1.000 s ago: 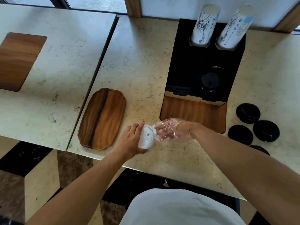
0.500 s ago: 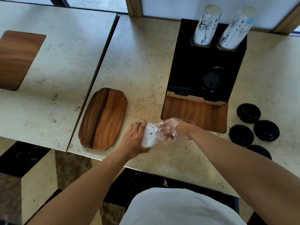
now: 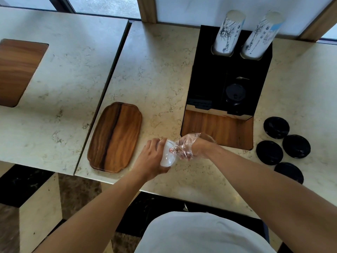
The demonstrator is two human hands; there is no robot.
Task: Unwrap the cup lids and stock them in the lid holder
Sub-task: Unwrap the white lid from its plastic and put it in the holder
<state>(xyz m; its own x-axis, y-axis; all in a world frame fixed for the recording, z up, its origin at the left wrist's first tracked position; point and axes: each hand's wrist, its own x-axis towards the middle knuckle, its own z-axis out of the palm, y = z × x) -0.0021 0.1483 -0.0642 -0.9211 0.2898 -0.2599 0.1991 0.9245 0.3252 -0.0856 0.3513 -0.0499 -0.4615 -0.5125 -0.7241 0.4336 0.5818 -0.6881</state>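
At counter front edge, about 6 o'clock from lid holder (image 3: 226, 84): stack of white cup lids (image 3: 168, 156) held off the surface, presumably to strip its wrap. Left hand (image 3: 152, 157) curled round the stack, bracing it. Right hand (image 3: 189, 147) draped in clear plastic wrap (image 3: 184, 143), fingers pinching film at the stack's end, likely peeling it off. Holder slot showing one black lid (image 3: 235, 93); paper cup sleeves (image 3: 228, 31) at 12 o'clock. Loose black lids (image 3: 276, 127) at 3 o'clock of the hands, probably staged for stocking. Wooden tray (image 3: 115, 136) at 9 o'clock.
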